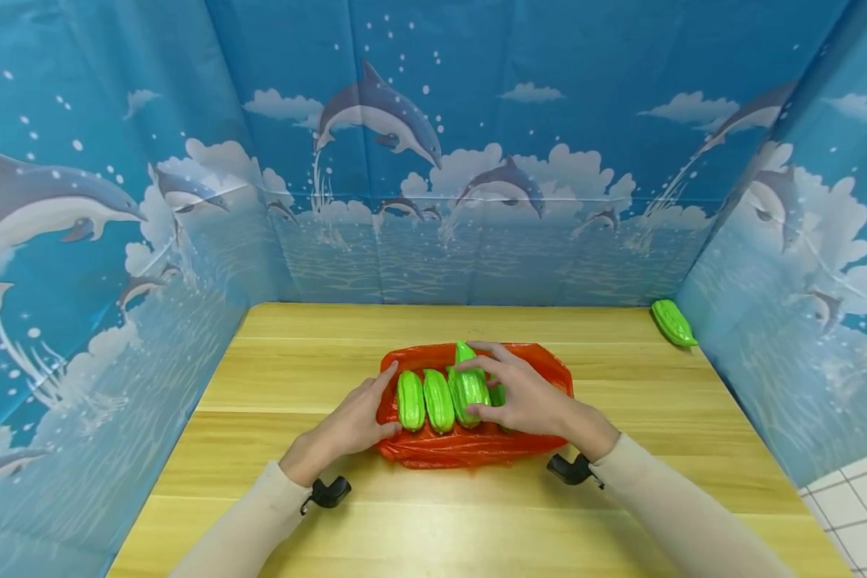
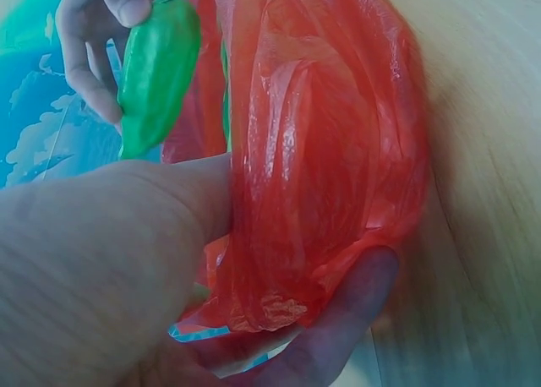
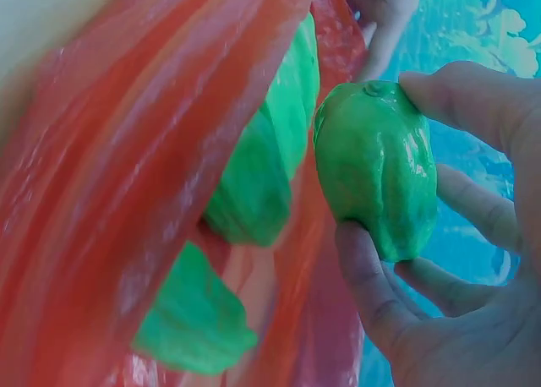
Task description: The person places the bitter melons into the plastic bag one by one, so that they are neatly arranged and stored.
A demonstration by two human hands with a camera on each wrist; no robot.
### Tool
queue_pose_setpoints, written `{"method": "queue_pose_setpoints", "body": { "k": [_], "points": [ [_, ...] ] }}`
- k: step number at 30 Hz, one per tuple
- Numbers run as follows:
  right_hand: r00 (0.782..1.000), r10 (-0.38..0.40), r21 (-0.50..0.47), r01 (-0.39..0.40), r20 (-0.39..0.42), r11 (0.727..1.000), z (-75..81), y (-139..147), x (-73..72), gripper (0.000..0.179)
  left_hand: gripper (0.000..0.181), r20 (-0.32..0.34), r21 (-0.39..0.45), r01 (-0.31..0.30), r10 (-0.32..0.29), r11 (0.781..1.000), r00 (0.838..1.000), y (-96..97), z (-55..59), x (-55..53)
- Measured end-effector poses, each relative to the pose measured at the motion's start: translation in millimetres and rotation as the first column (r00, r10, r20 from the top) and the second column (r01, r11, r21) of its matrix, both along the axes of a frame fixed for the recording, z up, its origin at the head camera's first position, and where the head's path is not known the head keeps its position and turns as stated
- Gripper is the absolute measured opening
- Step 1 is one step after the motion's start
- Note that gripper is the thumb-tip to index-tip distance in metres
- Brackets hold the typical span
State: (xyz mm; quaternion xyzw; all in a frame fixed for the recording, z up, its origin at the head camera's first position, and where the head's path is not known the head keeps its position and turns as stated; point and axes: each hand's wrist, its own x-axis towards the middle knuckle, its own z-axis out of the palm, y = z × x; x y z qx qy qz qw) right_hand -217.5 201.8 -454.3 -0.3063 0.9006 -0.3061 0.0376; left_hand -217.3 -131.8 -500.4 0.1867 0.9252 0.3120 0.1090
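Observation:
A red plastic bag (image 1: 455, 456) lies spread open on the table, with several ridged green gourd-like vegetables (image 1: 439, 401) side by side inside it. My left hand (image 1: 357, 416) is at the bag's left end; in the left wrist view its thumb goes inside the rim and its fingers stay outside, pinching the red film. My right hand (image 1: 523, 393) holds one green gourd (image 3: 376, 171) between thumb and fingertips, above the bag's contents. Two more gourds (image 3: 194, 319) show below it in the right wrist view, partly hidden by the bag's edge.
Another green gourd (image 1: 673, 323) lies alone at the table's far right corner, against the curtain. The wooden table (image 1: 289, 353) is enclosed on its left, back and right by a blue dolphin-print curtain (image 1: 477, 265). White tiles (image 1: 863, 498) show at the lower right.

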Motion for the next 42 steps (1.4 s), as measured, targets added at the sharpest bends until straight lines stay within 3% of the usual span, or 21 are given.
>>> {"method": "queue_pose_setpoints", "body": {
  "k": [9,23,34,42],
  "points": [
    [1.000,0.011,0.039,-0.011,-0.005,0.999,-7.0,-17,-2.3,0.063,0.110,-0.004,-0.011,0.002,-0.003,1.000,1.000,1.3,1.8,0.3],
    [0.998,-0.058,0.109,0.055,0.026,0.993,-11.9,-23,2.5,0.065,0.109,0.006,-0.008,-0.006,0.007,1.000,1.000,1.8,2.3,0.3],
    [0.997,-0.079,0.080,0.077,0.015,0.994,-15.8,-26,4.4,0.078,0.109,0.005,-0.011,-0.005,0.005,1.000,1.000,1.8,2.3,1.4],
    [0.997,-0.075,0.074,0.076,-0.021,0.994,-13.7,-24,4.6,0.078,0.109,0.007,-0.006,-0.002,0.002,1.000,1.000,1.3,1.4,0.8]
  ]
}}
